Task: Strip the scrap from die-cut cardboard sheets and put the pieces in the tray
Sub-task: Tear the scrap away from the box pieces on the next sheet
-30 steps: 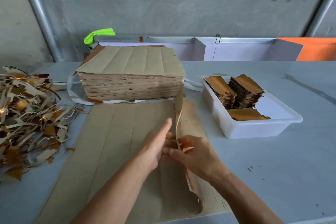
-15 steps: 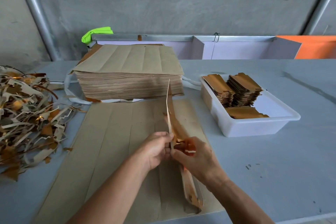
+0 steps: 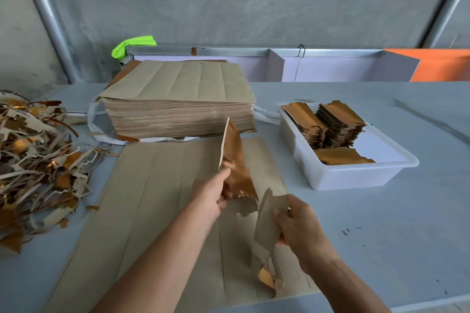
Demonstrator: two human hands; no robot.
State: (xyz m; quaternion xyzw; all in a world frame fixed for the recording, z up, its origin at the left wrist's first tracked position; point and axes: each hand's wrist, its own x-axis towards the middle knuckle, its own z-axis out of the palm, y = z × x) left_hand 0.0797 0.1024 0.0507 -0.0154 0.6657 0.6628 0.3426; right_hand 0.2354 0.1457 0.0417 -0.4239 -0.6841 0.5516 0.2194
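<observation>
- The left hand [image 3: 209, 192] pinched a long gold-faced strip [image 3: 232, 160] of card and held it up on its edge, above the flat sheet [image 3: 162, 201] on the table [image 3: 381, 236].
- The right hand [image 3: 296, 221] had its fingers curled round a grey-brown piece [image 3: 267, 221] that hung down with a torn gold end near the bottom.
- The two bits of card looked apart, or only just joined near the ragged middle; I could not tell which.
- The sheet lay flat in front of the person, with long cuts running down it, just in front of the tall stack of sheets [image 3: 178, 101].
- The white tray [image 3: 356, 175] sat to the right, near the sheet, with gold pieces [image 3: 330, 127] piled at its far end.
- A heap of scrap [image 3: 35, 165] lay on the left side of the table.
- To do this step well, I think the hands should pull gently away from each other along the cut line, so the good piece does not rip.
- Holding close to the tear would likely help keep it neat.
- Which bit was the good piece and which was scrap was not plain to see.
- The good piece would go right into the tray, and the scrap left onto the heap.
- The tray had room at its near end.
</observation>
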